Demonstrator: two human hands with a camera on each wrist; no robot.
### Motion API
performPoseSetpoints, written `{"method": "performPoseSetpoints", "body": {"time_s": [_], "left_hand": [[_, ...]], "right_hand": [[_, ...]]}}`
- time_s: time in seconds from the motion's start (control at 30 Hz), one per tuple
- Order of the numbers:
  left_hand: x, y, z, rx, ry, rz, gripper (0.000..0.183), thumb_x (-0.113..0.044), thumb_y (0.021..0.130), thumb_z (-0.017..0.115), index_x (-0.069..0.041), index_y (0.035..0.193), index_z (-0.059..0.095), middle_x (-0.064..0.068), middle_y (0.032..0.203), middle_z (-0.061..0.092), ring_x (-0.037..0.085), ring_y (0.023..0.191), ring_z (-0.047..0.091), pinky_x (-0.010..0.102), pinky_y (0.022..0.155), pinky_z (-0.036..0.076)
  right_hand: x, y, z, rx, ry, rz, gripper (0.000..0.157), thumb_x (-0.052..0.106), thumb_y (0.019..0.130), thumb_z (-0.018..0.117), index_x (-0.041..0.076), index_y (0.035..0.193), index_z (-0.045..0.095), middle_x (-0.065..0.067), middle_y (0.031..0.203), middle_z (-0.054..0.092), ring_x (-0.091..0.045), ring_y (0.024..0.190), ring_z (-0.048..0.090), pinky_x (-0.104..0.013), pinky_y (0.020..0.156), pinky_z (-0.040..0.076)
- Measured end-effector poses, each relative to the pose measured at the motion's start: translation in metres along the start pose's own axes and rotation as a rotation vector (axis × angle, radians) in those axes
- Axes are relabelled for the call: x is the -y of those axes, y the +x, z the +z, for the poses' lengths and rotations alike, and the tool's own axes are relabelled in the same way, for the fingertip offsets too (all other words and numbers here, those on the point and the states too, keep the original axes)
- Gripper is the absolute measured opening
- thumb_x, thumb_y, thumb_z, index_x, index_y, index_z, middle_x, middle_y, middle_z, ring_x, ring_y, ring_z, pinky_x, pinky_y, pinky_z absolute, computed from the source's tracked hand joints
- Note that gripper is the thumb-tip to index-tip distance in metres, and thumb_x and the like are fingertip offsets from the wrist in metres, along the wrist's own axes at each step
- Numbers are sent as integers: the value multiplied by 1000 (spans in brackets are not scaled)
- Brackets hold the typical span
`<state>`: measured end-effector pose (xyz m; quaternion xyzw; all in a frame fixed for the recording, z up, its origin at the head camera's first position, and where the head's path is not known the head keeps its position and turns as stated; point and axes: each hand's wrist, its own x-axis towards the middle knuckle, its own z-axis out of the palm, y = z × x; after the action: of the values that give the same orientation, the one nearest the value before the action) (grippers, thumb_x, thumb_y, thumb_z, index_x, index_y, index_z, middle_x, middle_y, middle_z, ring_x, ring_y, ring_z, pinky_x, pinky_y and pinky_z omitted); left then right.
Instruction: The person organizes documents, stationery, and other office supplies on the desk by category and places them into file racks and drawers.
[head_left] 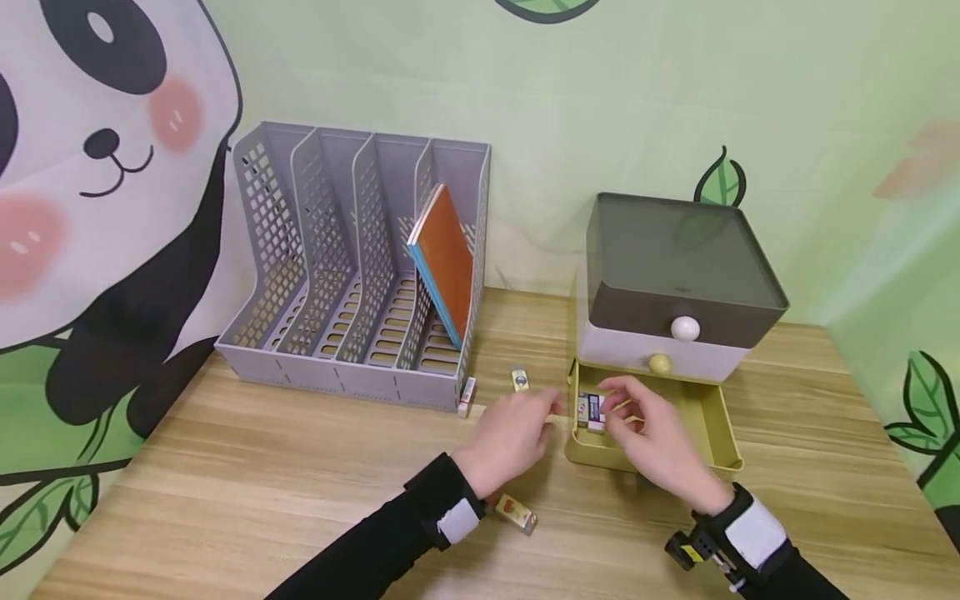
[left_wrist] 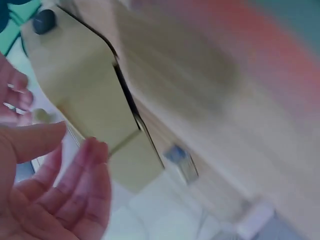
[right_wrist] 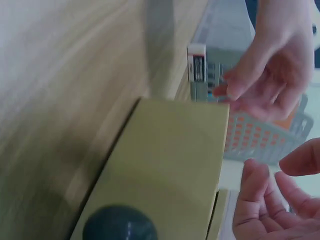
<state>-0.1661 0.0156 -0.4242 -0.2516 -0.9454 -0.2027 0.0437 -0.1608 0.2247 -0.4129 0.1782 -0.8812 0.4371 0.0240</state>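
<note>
My left hand (head_left: 506, 437) hovers over the table just left of the pulled-out yellow drawer (head_left: 697, 412), its fingers loosely bent. In the left wrist view its thumb and fingers stand apart, with nothing between them. Over the drawer's left part is my right hand (head_left: 652, 433), fingers loosely bent and empty in the right wrist view (right_wrist: 275, 205). Right by its fingertips, small sleeved erasers (head_left: 596, 411) sit in the drawer's left end. Another eraser (head_left: 520, 380) lies beyond my left hand, and one (head_left: 516, 514) in front of it, near the left wrist.
A grey file organizer (head_left: 337, 371) stands at the back left, with an orange-covered book (head_left: 450, 258) leaning in its right compartment. By its front right corner is an eraser (head_left: 467, 397). The drawer unit (head_left: 686, 250) has a white knob (head_left: 685, 328) and a yellow knob (head_left: 660, 363).
</note>
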Motion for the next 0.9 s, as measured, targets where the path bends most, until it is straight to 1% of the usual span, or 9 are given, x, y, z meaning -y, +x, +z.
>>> {"method": "performPoseSetpoints", "body": {"time_s": [0.07, 0.17, 0.2, 0.27, 0.43, 0.57, 0.67, 0.83, 0.9], "left_hand": [[4, 1, -4, 2, 113, -25, 19, -8, 91, 76, -8, 109, 69, 6, 102, 75, 22, 89, 74, 32, 70, 61], [8, 4, -10, 26, 270, -70, 20, -7, 90, 76, -7, 109, 70, 7, 103, 74, 22, 84, 74, 33, 63, 61], [9, 6, -11, 39, 311, -81, 20, -7, 90, 76, -7, 109, 71, 7, 103, 74, 22, 83, 74, 33, 61, 61], [12, 9, -14, 70, 354, -100, 20, -5, 88, 77, -7, 108, 72, 8, 102, 73, 22, 81, 73, 33, 60, 61], [18, 21, -11, 130, 342, -137, 20, -5, 90, 75, -6, 110, 73, 10, 105, 73, 23, 90, 73, 34, 67, 62], [22, 33, -5, 159, 312, -178, 18, -5, 95, 68, -7, 112, 73, 10, 111, 73, 26, 98, 73, 38, 75, 63], [24, 40, 0, 184, 295, -207, 21, -5, 99, 63, -9, 116, 73, 10, 117, 72, 27, 103, 73, 40, 80, 63], [27, 47, 6, 226, 283, -245, 27, -6, 101, 61, -12, 125, 71, 10, 125, 69, 29, 110, 70, 40, 86, 62], [28, 49, 7, 231, 279, -255, 26, -6, 101, 60, -12, 123, 73, 10, 124, 70, 29, 110, 70, 40, 86, 62]], "right_hand": [[4, -5, 5, -3, 7, -50, 26, -7, 93, 60, -2, 118, 64, -14, 94, 69, 0, 78, 60, -20, 63, 53], [8, -9, 10, -1, 12, -111, 24, -9, 93, 62, -1, 115, 65, -12, 91, 70, 0, 80, 61, -22, 65, 56], [9, -10, 12, 0, 15, -125, 23, -9, 93, 62, -1, 114, 66, -12, 91, 70, -1, 80, 62, -22, 65, 57], [10, -11, 14, -3, 17, -141, 23, -10, 92, 62, -1, 113, 66, -11, 91, 70, -3, 80, 62, -23, 65, 57], [10, -12, 17, -12, 16, -153, 23, -11, 91, 62, -1, 111, 67, -12, 90, 70, -2, 79, 62, -23, 64, 57], [9, -12, 17, -20, 13, -158, 23, -12, 90, 62, -2, 110, 67, -12, 89, 70, 1, 79, 61, -22, 63, 57], [9, -12, 16, -17, 14, -145, 23, -12, 91, 62, -2, 110, 67, -12, 89, 70, 1, 79, 61, -22, 63, 56], [8, -13, 16, -5, 18, -107, 22, -10, 92, 62, -2, 112, 67, -11, 91, 71, 0, 80, 61, -22, 64, 56], [8, -14, 15, -6, 18, -105, 22, -10, 92, 62, -2, 112, 67, -12, 90, 71, 0, 80, 60, -22, 64, 56]]}}
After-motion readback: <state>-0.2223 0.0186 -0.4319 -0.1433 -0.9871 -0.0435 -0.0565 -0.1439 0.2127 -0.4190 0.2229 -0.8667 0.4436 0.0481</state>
